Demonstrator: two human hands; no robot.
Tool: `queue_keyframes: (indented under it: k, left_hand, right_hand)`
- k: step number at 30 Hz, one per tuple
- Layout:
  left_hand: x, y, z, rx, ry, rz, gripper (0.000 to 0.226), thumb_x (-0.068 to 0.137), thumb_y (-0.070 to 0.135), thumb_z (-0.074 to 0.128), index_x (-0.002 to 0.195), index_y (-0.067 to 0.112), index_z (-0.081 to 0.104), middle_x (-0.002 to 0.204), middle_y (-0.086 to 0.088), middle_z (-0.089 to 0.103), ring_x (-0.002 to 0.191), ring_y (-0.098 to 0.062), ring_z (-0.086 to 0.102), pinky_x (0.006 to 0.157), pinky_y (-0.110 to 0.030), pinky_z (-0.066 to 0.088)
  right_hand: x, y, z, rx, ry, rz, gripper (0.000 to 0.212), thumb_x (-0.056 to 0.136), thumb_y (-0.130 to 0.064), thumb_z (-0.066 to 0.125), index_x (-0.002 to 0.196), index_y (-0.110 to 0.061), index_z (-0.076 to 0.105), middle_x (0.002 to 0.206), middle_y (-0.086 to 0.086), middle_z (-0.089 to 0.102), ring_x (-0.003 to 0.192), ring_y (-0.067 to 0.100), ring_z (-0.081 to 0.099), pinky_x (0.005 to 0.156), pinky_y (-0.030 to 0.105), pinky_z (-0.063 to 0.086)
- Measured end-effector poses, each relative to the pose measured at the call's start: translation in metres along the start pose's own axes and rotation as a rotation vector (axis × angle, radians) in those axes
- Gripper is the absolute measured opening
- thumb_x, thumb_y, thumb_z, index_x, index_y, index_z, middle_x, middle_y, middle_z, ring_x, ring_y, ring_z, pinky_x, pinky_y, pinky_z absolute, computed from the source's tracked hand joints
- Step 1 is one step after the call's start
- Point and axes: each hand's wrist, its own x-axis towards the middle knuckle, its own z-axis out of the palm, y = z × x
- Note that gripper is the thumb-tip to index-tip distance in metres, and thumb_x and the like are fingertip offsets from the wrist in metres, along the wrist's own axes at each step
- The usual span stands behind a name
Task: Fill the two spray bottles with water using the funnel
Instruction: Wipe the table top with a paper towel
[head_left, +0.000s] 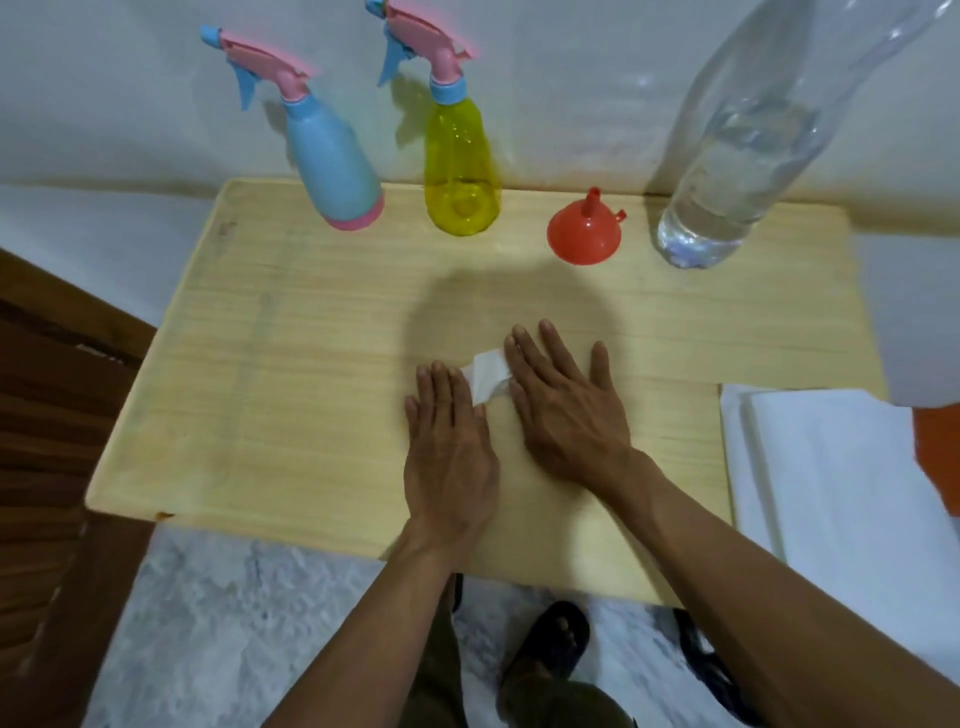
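Note:
A blue spray bottle (332, 156) with a pink base and pink trigger head stands at the back left of the wooden table (260, 364). Beside it stands a yellow see-through spray bottle (460, 161), also capped with a pink trigger head. An orange funnel (586, 231) sits upside down, spout up, to their right. A tall clear water bottle (748, 156) stands at the back right, partly filled. My left hand (449, 447) and my right hand (566, 410) lie flat on the table's middle, fingers straight, both touching a small white tissue (485, 382).
A folded white cloth (831, 467) lies off the table's right edge. A white wall runs just behind the bottles. Dark wooden furniture (52, 415) stands to the left. Below the near edge I see a marbled floor and a sandalled foot (556, 639).

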Motion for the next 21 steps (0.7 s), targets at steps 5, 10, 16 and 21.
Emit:
queue_keyframes:
  k: [5, 10, 16, 21]
  left_hand:
    - [-0.001, 0.037, 0.008, -0.022, -0.082, 0.205, 0.053, 0.102, 0.021, 0.028, 0.145, -0.007, 0.04, 0.152, -0.027, 0.039, 0.146, -0.039, 0.032, 0.118, -0.054, 0.028]
    - [0.004, 0.045, 0.014, -0.009, -0.128, 0.459, 0.051, 0.098, 0.018, 0.036, 0.14, -0.008, 0.047, 0.147, -0.026, 0.047, 0.139, -0.041, 0.042, 0.11, -0.058, 0.038]
    - [0.02, 0.005, 0.004, 0.028, -0.195, 0.74, 0.051, 0.103, 0.021, 0.032, 0.144, -0.008, 0.041, 0.151, -0.025, 0.042, 0.143, -0.038, 0.036, 0.116, -0.053, 0.031]
    - [0.045, -0.042, -0.009, 0.026, -0.249, 0.866, 0.057, 0.108, 0.029, 0.016, 0.142, -0.007, 0.045, 0.149, -0.022, 0.046, 0.14, -0.036, 0.04, 0.116, -0.047, 0.031]
  right_hand:
    - [-0.048, 0.033, -0.002, -0.022, 0.009, 0.19, 0.065, 0.101, -0.041, 0.0, 0.161, -0.019, 0.01, 0.168, -0.008, -0.002, 0.155, 0.016, -0.009, 0.121, 0.061, 0.004]
    - [-0.091, 0.03, 0.003, 0.065, 0.009, 0.418, 0.062, 0.099, -0.045, -0.009, 0.157, -0.023, -0.013, 0.161, -0.013, -0.021, 0.151, 0.013, -0.026, 0.121, 0.056, -0.011]
    - [-0.111, -0.034, 0.023, 0.187, 0.103, 0.637, 0.061, 0.104, -0.043, 0.003, 0.161, -0.022, -0.005, 0.167, -0.011, -0.018, 0.151, 0.015, -0.029, 0.12, 0.057, -0.013]
    - [-0.09, -0.092, 0.046, 0.22, 0.209, 0.757, 0.059, 0.106, -0.044, 0.009, 0.159, -0.02, -0.002, 0.168, -0.008, -0.012, 0.155, 0.019, -0.018, 0.118, 0.06, -0.01]
